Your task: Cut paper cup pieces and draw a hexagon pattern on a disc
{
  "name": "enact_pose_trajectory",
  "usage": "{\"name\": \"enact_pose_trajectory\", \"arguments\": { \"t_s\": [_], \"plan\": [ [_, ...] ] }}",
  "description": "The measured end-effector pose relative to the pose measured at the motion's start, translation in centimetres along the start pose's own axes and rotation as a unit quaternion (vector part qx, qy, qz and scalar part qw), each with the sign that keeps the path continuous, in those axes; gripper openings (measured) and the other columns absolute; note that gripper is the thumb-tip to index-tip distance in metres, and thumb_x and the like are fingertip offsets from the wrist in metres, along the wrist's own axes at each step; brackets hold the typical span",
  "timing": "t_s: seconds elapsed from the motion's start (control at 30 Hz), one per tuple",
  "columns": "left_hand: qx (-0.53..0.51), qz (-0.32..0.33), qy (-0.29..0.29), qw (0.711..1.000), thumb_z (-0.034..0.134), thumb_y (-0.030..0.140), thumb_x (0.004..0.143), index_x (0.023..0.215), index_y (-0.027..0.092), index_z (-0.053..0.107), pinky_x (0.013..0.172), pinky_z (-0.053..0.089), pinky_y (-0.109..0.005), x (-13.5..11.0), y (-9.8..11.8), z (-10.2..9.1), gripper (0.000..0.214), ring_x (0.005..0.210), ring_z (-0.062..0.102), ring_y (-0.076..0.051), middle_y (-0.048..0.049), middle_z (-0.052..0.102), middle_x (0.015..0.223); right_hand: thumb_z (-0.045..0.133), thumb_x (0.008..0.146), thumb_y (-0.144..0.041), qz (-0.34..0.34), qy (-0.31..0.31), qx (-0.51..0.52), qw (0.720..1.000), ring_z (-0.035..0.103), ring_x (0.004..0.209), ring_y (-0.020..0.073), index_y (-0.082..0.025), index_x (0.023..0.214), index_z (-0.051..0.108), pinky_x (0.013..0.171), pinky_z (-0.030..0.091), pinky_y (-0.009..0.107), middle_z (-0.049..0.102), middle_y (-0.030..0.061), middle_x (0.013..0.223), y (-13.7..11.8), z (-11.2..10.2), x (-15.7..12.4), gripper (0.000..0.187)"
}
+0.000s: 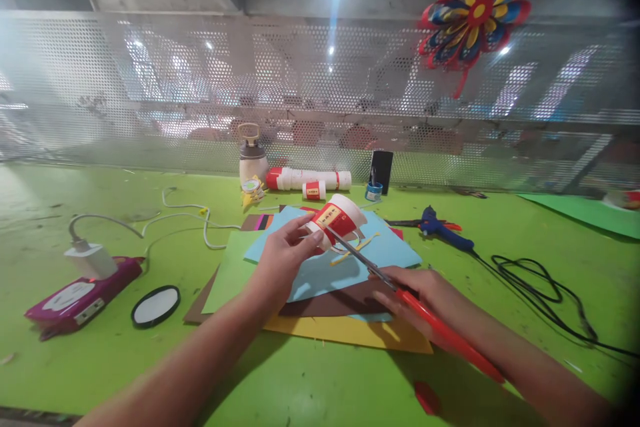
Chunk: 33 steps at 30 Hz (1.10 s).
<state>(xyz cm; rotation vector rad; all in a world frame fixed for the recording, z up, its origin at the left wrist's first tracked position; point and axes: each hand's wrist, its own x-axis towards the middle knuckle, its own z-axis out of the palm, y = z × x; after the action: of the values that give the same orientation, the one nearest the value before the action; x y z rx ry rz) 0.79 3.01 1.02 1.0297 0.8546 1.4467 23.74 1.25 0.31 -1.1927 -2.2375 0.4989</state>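
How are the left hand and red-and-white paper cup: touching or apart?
Touching: the head view shows the left hand gripping the cup, thumb against it.

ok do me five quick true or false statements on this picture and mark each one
1. The left hand holds a red-and-white cup. True.
2. The scissors are in the left hand. False: the right hand holds the scissors.
3. The blue glue gun lies right of the light-blue sheet. True.
4. The cup stack stands upright. False: the stack lies on its side.
5. The power strip is green. False: it is purple.
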Motion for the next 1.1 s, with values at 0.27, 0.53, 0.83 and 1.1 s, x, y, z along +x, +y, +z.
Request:
{"name": "enact_pose_trajectory", "arguments": {
  "t_s": [0.27,0.53,0.83,1.1],
  "plan": [
    [-0.007,-0.006,0.017,1.000,0.079,0.025,0.069,0.107,0.014,0.070,0.083,0.051,-0.037,0.0,0.2,0.2,0.041,0.089,0.067,-0.024,-0.0100,0.073,0.094,0.050,0.087,-0.042,0.011,-0.019,-0.048,0.999,0.062,0.060,0.0190,-0.017,0.090,0.070,0.057,0.046,0.027,0.069,0.0042,0.067,-0.1,0.1,-0.2,0.033],
    [-0.074,-0.082,-0.025,0.994,0.072,0.024,0.076,0.095,0.006,0.071,0.079,0.054,-0.033,0.6,0.5,-0.7,0.026,0.079,0.068,-0.020,-0.0163,0.072,0.098,0.048,0.088,-0.041,0.006,-0.038,-0.071,0.997,0.060,0.059,0.0174,-0.016,0.089,0.069,0.056,0.044,0.026,0.067,0.0028,0.067,0.2,-0.1,0.0,0.033],
    [-0.135,-0.096,-0.032,0.986,0.064,0.021,0.083,0.095,0.011,0.065,0.081,0.056,-0.040,1.2,0.7,-1.3,0.015,0.082,0.069,-0.023,-0.0144,0.072,0.094,0.053,0.086,-0.036,-0.021,-0.026,-0.031,0.999,0.060,0.062,0.0169,-0.016,0.090,0.071,0.058,0.046,0.023,0.068,0.0027,0.071,-0.7,-0.8,-0.1,0.027],
    [-0.147,-0.082,-0.055,0.984,0.071,0.022,0.077,0.086,0.007,0.069,0.084,0.054,-0.038,1.0,1.1,-1.3,0.018,0.075,0.066,-0.019,-0.0104,0.070,0.081,0.055,0.086,-0.033,-0.033,-0.017,-0.022,0.999,0.061,0.064,0.0198,-0.020,0.088,0.072,0.060,0.049,0.027,0.069,0.0040,0.072,-0.4,-1.4,0.0,0.022]
  ]
}}
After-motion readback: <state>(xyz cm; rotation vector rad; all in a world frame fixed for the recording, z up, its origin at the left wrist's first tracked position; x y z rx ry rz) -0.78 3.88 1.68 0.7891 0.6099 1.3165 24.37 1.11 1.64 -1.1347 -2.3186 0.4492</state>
